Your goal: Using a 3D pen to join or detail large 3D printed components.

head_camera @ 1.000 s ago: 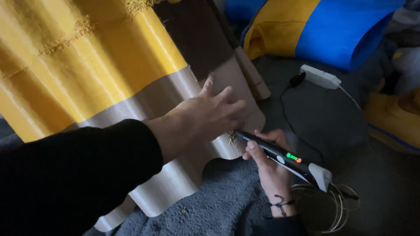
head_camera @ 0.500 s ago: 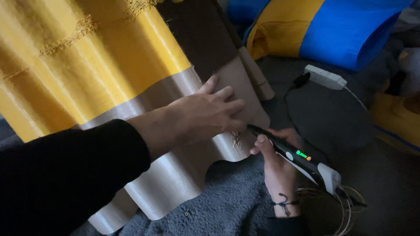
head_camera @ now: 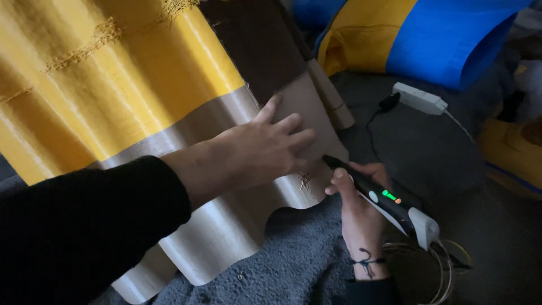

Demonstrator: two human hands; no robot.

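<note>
A big ribbed sheet [head_camera: 113, 101] fills the left of my view, banded yellow, brown and cream, its wavy cream edge lying on grey carpet [head_camera: 305, 265]. Behind it rests a blue and yellow bag [head_camera: 429, 39], with a white power strip [head_camera: 420, 99] on the floor near it. My left hand [head_camera: 265, 149], black sleeve above it, lies flat with fingers spread on the cream band, pressing it down. My right hand [head_camera: 358, 197] is closed around a black pen tool [head_camera: 375, 195] with a green light and a white cabled tail; its tip sits just beside the sheet's edge, near a small rough spot [head_camera: 305, 181]. I judge I am working along that edge. The next move calls for steady pressure from the left hand and a careful touch of the tip to the rough spot.
</note>
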